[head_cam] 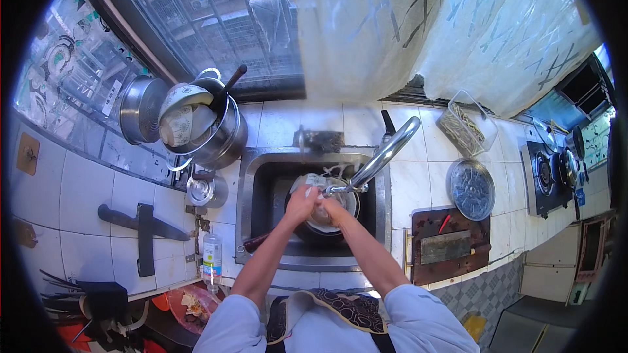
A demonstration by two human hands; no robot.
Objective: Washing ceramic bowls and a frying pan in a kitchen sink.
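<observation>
Both hands are low in the dark sink (314, 264), beneath the curved chrome faucet (387, 152). My left hand (300, 206) grips a pale patterned bowl (303, 182). Close beside it, my right hand (332, 212) touches the same pale crockery; its fingertips are partly hidden, so its grip is unclear. Under my hands sits a round dark pan (321, 236), partly covered by them. A dark red-brown handle (257, 242) juts over the sink's left rim near my left forearm. Some pale stringy matter (338, 170) shows behind the bowl.
Left of the sink, a steel pot (230, 142) holds stacked bowls, beside a lidded canister (206, 191). On the right lies a cutting board (422, 269) with a cleaver (445, 247) and a red chili (445, 224). Beyond are a round tray (472, 189), a clear container (466, 122) and a gas stove (542, 176).
</observation>
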